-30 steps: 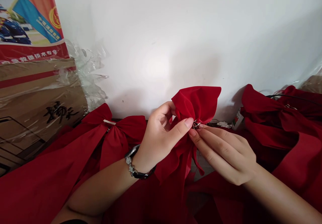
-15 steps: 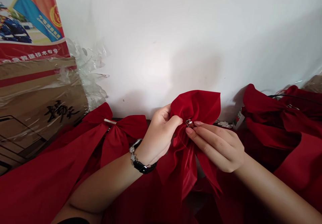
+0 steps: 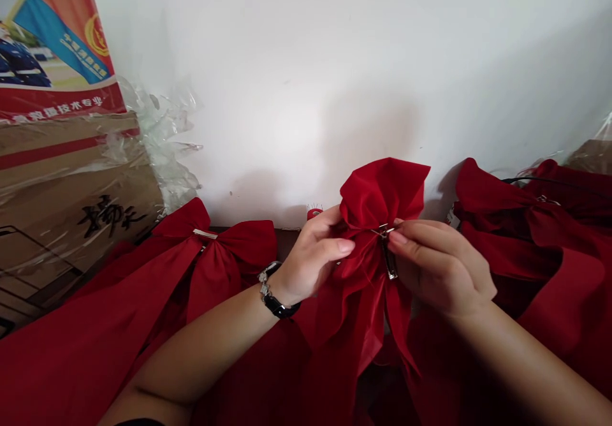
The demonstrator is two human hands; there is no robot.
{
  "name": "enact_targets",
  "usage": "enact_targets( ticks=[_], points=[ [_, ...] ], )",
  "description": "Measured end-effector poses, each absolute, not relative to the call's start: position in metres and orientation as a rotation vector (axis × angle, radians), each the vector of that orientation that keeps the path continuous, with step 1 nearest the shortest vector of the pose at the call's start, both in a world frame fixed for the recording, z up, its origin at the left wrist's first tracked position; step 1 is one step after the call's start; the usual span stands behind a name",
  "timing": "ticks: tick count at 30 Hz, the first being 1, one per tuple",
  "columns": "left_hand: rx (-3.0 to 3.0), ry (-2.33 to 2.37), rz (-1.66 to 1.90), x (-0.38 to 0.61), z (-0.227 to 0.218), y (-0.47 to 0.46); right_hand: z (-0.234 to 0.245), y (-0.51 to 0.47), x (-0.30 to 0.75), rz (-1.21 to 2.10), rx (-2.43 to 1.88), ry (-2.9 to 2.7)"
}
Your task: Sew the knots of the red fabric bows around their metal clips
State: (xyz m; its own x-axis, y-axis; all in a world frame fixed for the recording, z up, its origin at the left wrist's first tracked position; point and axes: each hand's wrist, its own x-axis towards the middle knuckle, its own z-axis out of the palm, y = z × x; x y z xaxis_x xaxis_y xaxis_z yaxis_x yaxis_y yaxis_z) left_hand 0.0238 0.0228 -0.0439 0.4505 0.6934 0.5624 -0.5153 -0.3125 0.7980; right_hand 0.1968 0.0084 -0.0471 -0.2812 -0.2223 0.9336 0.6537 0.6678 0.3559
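Note:
A gathered red fabric bow [image 3: 385,190] with long tails is held up in front of the wall. My left hand [image 3: 313,254] grips its left side, thumb in front and the fingers partly hidden behind the cloth. At the bow's pinched centre sits a metal clip [image 3: 391,266], its long part hanging down, with thin wire-like metal across the top. My right hand [image 3: 447,266] pinches the right end of this metal between thumb and forefinger. On the left lies another red bow [image 3: 248,241], a silver clip [image 3: 205,234] across its middle.
More red bows [image 3: 488,203] are heaped at the right. A taped cardboard box [image 3: 62,183] stands at the left under a poster [image 3: 57,37], with crumpled clear plastic [image 3: 174,136] beside it. A white wall [image 3: 268,81] rises behind. A small red object [image 3: 314,213] shows behind my left hand.
The bow has moved slightly up and right with my hands. The clip's long part now hangs downward at the centre. My left thumb has come away from the centre.

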Motion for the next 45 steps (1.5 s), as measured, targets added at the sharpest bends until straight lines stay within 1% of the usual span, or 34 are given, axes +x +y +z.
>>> enact_targets(
  ticks=[4, 6, 12, 16, 21, 26, 32, 38, 45],
  points=[
    [1.712, 0.161, 1.027, 0.017, -0.042, 0.025, -0.047, 0.013, 0.200, -0.760, -0.487, -1.561],
    [1.774, 0.197, 1.029, 0.016, -0.040, 0.023, -0.044, 0.014, 0.199, -0.742, -0.477, -1.519],
    [1.731, 0.285, 1.270, 0.021, -0.047, 0.024, -0.030, 0.003, 0.194, -0.792, -0.355, -1.657],
    [1.673, 0.310, 1.409, 0.023, -0.046, 0.021, -0.027, -0.009, 0.192, -0.822, -0.464, -1.698],
    [1.697, 0.384, 1.452, 0.022, -0.043, 0.014, -0.020, -0.027, 0.191, -0.865, -0.598, -1.747],
    [1.861, 0.518, 1.674, 0.022, -0.047, 0.011, -0.018, -0.039, 0.187, -0.852, -0.745, -1.696],
    [2.155, 0.568, 1.866, 0.021, -0.050, 0.014, -0.026, -0.042, 0.180, -0.887, -0.779, -1.671],
    [2.343, 0.587, 2.162, 0.021, -0.052, 0.020, -0.029, -0.041, 0.177, -0.936, -0.790, -1.649],
    [2.400, 0.594, 2.249, 0.022, -0.051, 0.020, -0.028, -0.042, 0.175, -0.882, -0.759, -1.690]
  ],
)
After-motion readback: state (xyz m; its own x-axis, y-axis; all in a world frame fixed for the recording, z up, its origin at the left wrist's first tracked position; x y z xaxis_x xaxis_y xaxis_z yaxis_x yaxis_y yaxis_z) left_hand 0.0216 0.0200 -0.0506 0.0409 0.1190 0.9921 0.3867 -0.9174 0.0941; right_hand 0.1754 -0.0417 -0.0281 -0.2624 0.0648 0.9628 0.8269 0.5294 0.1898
